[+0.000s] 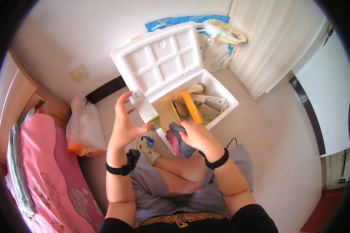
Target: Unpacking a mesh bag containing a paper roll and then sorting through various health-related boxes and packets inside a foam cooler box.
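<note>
My left hand (pixel 124 125) grips a small white carton (pixel 143 106) with a printed code and a green end, its thumb at one end and fingers at the other. The carton is over the left side of a white foam box (pixel 221 115), whose lid (pixel 163 55) leans up behind it. In my right hand (pixel 199 134) is a dark grey cloth (pixel 182 142), above the box's near corner. A pink cloth (pixel 173 142) shows beside it. An orange-yellow carton (pixel 191 106), white-and-green packets (pixel 213 102) and a pale bottle-like item (pixel 199 88) lie inside the box.
A clog (pixel 148 151) on my foot is close to the box. To the left are a plastic bag (pixel 86 128) and a bed with pink bedding (pixel 38 137). Behind the box are a stuffed bag (pixel 218 55) and hand fans (pixel 226 30), beside a wooden panel (pixel 259 43).
</note>
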{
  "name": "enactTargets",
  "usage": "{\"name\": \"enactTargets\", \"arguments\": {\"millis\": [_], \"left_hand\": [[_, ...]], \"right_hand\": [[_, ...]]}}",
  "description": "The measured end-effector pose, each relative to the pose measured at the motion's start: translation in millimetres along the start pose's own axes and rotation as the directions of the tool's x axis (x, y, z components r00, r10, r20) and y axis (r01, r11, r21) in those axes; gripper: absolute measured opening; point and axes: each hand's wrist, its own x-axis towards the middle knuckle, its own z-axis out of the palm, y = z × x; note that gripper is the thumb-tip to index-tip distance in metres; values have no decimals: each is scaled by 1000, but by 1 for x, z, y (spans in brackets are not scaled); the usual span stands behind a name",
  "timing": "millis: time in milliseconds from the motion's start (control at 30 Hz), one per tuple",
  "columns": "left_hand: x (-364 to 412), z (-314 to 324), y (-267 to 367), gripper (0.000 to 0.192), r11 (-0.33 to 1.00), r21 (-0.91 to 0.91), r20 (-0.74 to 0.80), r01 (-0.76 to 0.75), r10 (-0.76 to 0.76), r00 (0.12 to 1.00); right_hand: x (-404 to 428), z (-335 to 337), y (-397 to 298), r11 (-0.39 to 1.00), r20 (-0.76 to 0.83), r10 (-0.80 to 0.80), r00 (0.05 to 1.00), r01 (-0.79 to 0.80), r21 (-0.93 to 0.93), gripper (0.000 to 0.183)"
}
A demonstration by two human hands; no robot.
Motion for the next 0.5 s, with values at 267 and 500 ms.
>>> {"name": "enactTargets", "arguments": {"millis": [267, 500], "left_hand": [[0, 6, -1, 93, 994, -75, 13, -74, 76, 997], [0, 11, 4, 91, 984, -67, 15, -168, 169, 986]], "right_hand": [[6, 11, -7, 965, 65, -250, 966, 243, 101, 36], [5, -3, 8, 917, 111, -293, 950, 247, 312, 19]]}}
